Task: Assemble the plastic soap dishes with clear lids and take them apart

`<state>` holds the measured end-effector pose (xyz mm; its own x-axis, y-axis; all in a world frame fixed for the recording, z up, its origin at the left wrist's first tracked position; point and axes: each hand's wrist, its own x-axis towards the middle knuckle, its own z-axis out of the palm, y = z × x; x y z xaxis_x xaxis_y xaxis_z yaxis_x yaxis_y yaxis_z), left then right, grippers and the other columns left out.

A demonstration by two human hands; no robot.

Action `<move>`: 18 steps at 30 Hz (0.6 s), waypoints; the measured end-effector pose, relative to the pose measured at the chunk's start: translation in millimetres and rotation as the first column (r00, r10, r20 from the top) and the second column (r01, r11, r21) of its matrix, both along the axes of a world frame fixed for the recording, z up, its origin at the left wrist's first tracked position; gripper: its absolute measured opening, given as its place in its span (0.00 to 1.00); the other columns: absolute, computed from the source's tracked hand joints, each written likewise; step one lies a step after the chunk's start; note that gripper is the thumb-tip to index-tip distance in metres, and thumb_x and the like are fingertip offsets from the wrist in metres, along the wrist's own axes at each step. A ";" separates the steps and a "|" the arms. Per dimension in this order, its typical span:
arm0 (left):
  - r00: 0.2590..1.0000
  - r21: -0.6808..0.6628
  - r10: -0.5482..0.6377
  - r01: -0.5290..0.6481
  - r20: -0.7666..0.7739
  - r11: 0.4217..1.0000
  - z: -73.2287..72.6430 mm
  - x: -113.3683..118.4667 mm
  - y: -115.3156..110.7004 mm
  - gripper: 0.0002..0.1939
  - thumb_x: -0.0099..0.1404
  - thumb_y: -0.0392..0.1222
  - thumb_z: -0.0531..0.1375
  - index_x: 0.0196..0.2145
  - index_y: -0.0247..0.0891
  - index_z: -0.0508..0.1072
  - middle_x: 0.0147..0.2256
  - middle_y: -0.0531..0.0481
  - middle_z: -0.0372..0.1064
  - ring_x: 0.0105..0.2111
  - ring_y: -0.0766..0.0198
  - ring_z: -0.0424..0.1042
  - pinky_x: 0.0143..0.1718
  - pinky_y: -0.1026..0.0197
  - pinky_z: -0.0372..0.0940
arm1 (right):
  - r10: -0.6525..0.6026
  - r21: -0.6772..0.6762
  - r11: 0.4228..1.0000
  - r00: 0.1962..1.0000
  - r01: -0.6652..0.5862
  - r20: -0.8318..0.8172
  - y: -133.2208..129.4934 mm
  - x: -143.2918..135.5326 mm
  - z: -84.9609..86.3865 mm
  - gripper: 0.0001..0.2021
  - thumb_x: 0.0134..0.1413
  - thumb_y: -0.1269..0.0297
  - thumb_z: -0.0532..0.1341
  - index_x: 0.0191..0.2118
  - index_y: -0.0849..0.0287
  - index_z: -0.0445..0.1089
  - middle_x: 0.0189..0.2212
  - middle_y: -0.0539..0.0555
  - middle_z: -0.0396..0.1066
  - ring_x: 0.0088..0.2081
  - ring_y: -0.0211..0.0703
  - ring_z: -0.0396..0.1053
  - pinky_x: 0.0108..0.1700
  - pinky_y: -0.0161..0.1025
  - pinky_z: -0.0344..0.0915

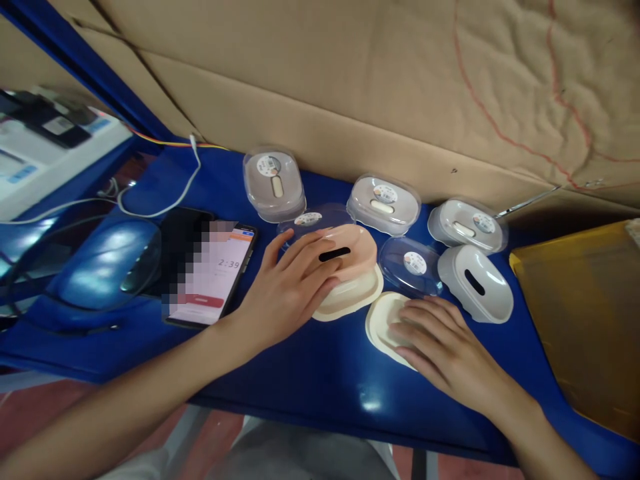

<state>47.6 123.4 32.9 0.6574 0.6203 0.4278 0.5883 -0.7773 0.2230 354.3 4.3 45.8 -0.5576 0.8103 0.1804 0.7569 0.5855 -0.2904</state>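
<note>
My left hand (pixel 295 283) lies over a pink soap-dish piece (pixel 357 250) with a dark slot, its fingers stretched out across the top. Beneath the pink piece sits a cream oval tray (pixel 345 303). My right hand (pixel 445 337) rests on a second cream tray (pixel 383 320), fingers extended flat and covering its right part. Behind the hands lie two clear lids with round labels, one lid (pixel 400 263) between the hands and another lid (pixel 330 217) behind the pink piece. A grey-white slotted dish piece (pixel 477 283) stands tilted beyond my right hand.
Three lidded soap dishes, a left one (pixel 274 183), a middle one (pixel 384 203) and a right one (pixel 467 225), line the cardboard wall (pixel 310 107). A phone (pixel 215 273) and cables lie left. A yellow-brown taped package (pixel 585 320) stands right on the blue table (pixel 320 380).
</note>
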 end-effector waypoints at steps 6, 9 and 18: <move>0.999 0.006 0.034 -0.034 0.030 0.999 -7.3 6.2 -1.8 0.14 0.79 0.36 0.59 0.57 0.41 0.79 0.63 0.39 0.74 0.69 0.44 0.69 0.72 0.34 0.56 | 0.031 0.034 0.999 0.999 -0.032 0.020 0.0 -14.5 -0.9 0.17 0.77 0.62 0.60 0.65 0.55 0.71 0.64 0.58 0.76 0.67 0.51 0.70 0.71 0.55 0.61; 0.998 -0.014 0.047 -0.047 0.048 0.999 -10.8 6.5 -1.2 0.14 0.79 0.37 0.60 0.58 0.44 0.78 0.65 0.40 0.72 0.69 0.46 0.68 0.73 0.35 0.55 | 0.058 0.006 0.998 0.996 -0.059 0.061 0.2 -28.8 -6.6 0.26 0.77 0.56 0.60 0.74 0.55 0.62 0.72 0.60 0.67 0.74 0.54 0.61 0.74 0.60 0.59; 0.974 0.019 0.089 -0.095 0.209 0.995 2.1 -9.2 26.7 0.14 0.79 0.40 0.57 0.58 0.42 0.75 0.62 0.37 0.72 0.65 0.49 0.71 0.66 0.42 0.67 | -0.025 0.012 1.000 0.999 0.026 -0.030 -3.2 -31.3 -17.6 0.11 0.76 0.59 0.60 0.58 0.51 0.75 0.58 0.56 0.78 0.61 0.54 0.73 0.74 0.63 0.49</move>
